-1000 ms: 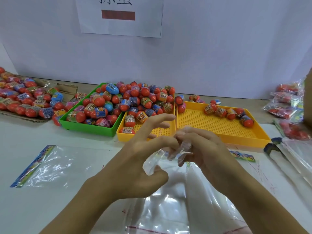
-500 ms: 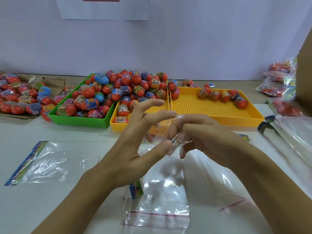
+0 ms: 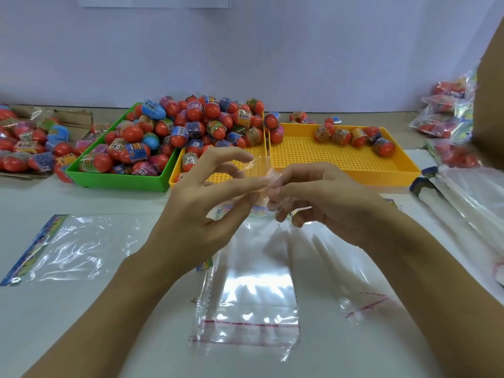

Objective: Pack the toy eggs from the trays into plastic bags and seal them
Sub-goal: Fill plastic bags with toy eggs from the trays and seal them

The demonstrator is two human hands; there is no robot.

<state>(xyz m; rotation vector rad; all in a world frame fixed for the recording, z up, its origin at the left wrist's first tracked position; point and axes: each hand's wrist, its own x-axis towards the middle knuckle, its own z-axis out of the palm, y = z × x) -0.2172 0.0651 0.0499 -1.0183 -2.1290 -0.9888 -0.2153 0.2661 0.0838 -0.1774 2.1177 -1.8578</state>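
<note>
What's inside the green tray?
The green tray is heaped with toy eggs, mostly red with colourful printed wrappers, a few blue. The pile hides the tray's floor and any eggs underneath.

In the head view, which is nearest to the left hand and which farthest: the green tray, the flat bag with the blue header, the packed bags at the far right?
Measured from the left hand:
1. Green tray, just behind it, to the left.
2. Flat bag with the blue header, lying on the table farther left.
3. Packed bags, far right by the wall, beyond the right hand.
</note>
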